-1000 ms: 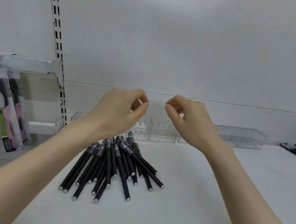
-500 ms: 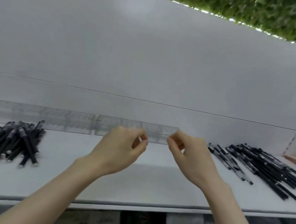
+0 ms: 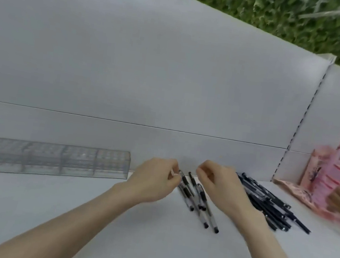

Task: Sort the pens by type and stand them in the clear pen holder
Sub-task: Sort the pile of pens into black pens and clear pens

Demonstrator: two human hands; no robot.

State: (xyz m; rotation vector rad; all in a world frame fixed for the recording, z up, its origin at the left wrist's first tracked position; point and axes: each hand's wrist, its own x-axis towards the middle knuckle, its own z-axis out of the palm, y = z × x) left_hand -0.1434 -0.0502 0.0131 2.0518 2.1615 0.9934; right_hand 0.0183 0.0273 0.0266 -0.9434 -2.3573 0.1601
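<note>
Nothing legible: all print in view is blurred.

Well off to the right of the right hand (image 3: 219,187), the pink packets (image 3: 337,179) carry a small dark strip near the top edge and rows of darker pink print below it, all too smeared to read. The paler packet (image 3: 313,169) beside them shows a dark mark, equally unreadable. Between the left hand (image 3: 153,183) and the right hand, the clear-barrelled pens (image 3: 200,195) show dark patches on their barrels. Whether these are labels cannot be told, and no letter or number can be made out.
</note>
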